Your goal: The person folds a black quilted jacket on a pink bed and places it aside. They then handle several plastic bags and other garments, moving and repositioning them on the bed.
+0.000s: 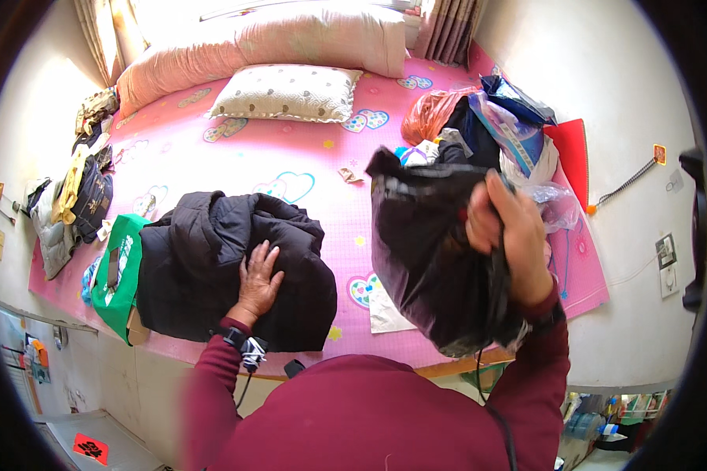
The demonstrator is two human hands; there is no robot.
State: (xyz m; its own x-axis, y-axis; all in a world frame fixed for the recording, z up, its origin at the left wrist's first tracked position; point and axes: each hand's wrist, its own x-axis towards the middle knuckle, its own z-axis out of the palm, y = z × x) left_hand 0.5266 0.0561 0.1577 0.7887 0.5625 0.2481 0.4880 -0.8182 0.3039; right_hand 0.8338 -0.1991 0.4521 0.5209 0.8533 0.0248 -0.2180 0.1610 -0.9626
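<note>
A puffy black padded jacket (212, 294) lies bundled on the near side of the bed, its hood or collar folded on top. My left hand (259, 282) rests on it, palm down with the fingers somewhat apart. In my right hand (509, 229) is the upper edge of a bulging black bag (430, 259), apparently plastic, raised above the bed's near right side. Motion blurs this hand and part of the bag. What the bag contains is hidden. Partly under it, on the sheet, is a white sheet of paper or cloth (386, 312).
The bed has a pink heart-patterned cover (324, 165). A green bag (121, 277) stands left of the jacket, and clothes (88, 194) lie along the left edge. Plastic bags (512, 129) pile up at right, near the wall. A pillow (288, 94) lies farther back.
</note>
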